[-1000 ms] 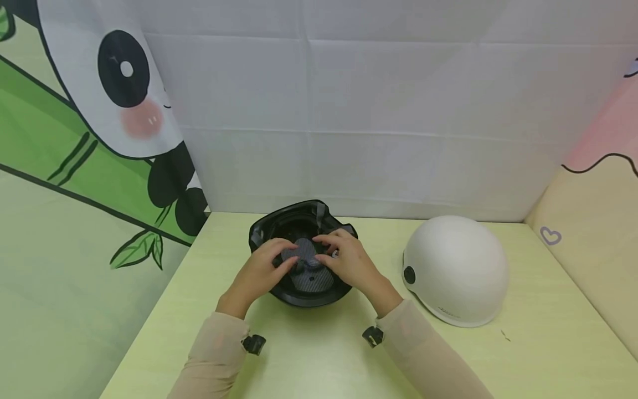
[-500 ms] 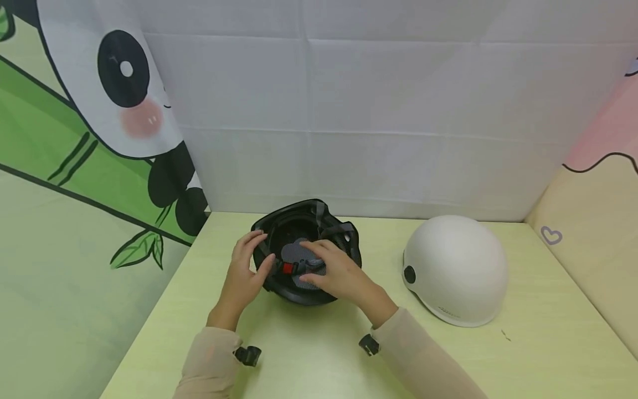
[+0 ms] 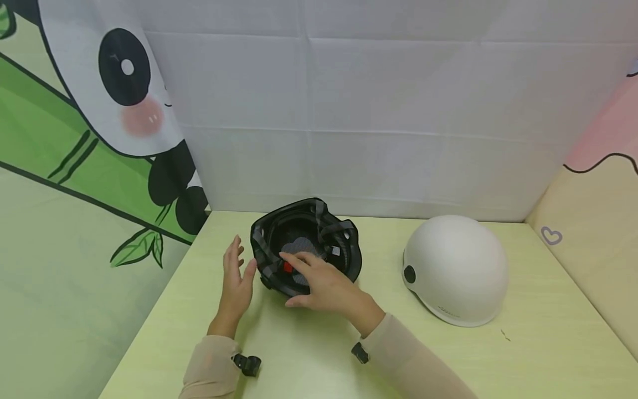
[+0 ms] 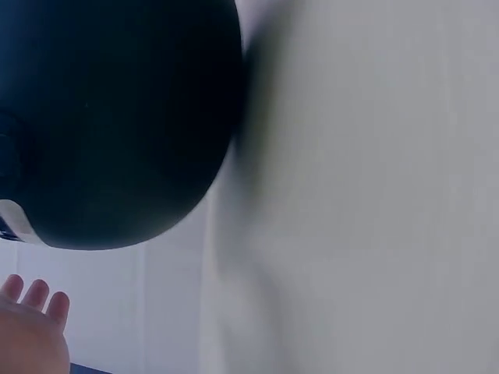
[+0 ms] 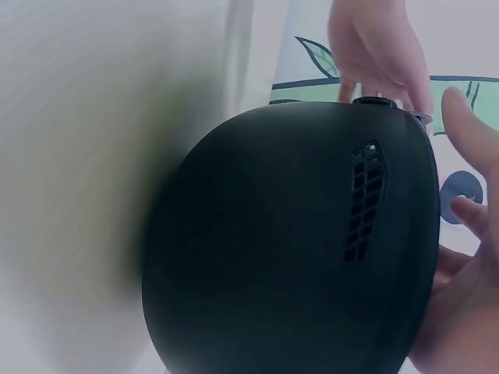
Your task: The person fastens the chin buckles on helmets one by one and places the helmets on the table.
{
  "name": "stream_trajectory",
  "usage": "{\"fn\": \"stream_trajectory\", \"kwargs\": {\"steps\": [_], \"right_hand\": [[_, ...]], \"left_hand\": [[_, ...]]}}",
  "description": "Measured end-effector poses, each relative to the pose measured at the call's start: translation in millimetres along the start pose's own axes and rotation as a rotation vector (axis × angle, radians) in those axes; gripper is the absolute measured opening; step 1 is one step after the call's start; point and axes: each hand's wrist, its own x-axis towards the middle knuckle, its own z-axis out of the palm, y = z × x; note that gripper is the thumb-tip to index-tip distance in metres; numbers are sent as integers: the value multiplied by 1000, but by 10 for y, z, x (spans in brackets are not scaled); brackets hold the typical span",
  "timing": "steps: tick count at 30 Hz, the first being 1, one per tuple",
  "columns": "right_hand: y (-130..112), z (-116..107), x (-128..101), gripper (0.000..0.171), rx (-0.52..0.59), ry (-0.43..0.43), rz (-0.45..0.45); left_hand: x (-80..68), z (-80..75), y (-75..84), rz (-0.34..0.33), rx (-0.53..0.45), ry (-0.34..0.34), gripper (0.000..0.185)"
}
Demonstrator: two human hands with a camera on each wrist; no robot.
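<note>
Table (image 3: 448, 354) pale green, panda wall (image 3: 99, 138) left; left fingers (image 3: 234, 252) spread, right fingers (image 3: 299, 260) loose.

My left hand (image 3: 236, 280) stands on its edge, palm facing right, fingers straight & slightly spread, thumb out toward the right; holds nothing. In the left wrist view only the fingertips (image 4: 35, 296) show, low in the corner. Left forearm in a beige sleeve runs back toward me, wrist cam clipped on its inner side.

My right hand (image 3: 321, 282) lies palm down, fingers stretched fwd & to the left, index leading, thumb tucked low on the near side. Fingers are relaxed, not curled tight. Right forearm, also beige sleeve, angles in from lower right w/ its own cam at the wrist.
</note>
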Motion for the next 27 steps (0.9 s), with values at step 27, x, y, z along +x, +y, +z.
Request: {"fn": "stream_trajectory", "kwargs": {"steps": [27], "right_hand": [[-35, 185, 26, 85, -99, -114, -49]], "left_hand": [[-107, 144, -111, -243, -275, -235, 48]]}}
